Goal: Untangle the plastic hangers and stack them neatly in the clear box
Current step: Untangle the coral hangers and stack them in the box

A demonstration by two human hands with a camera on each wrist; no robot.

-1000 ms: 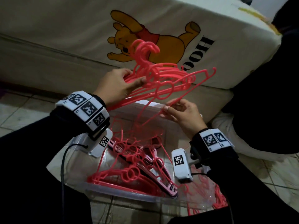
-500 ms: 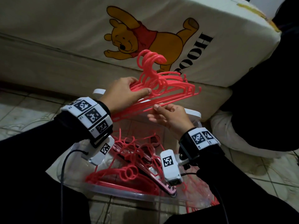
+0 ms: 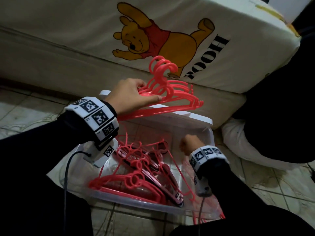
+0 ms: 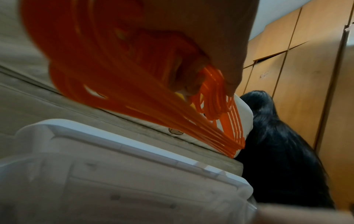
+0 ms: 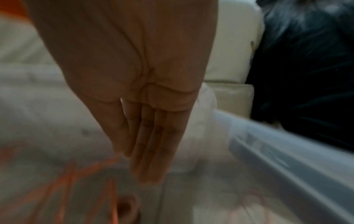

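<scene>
My left hand (image 3: 134, 96) grips an aligned bundle of pink hangers (image 3: 172, 92) above the far rim of the clear box (image 3: 196, 116), hooks pointing up. In the left wrist view the bundle of hangers (image 4: 134, 84) fans out from under my fingers (image 4: 220, 50) over the clear box (image 4: 114, 174). My right hand (image 3: 190, 143) reaches down inside the box with straight fingers (image 5: 151, 144) and holds nothing. A tangled heap of pink hangers (image 3: 136, 176) lies on the box floor, seen blurred as a heap of hangers (image 5: 72, 181) in the right wrist view.
A cream mattress (image 3: 85, 40) with a yellow bear print (image 3: 153, 40) runs behind the box. A person in black clothes (image 3: 281, 116) sits at the right. More pink hangers (image 3: 209, 218) lie outside the box's near right corner on the tiled floor (image 3: 25, 108).
My right hand let go of the hanger bundle and dropped into the box. The bundle in my left hand has closed up into a tidier stack and sunk toward the box rim.
</scene>
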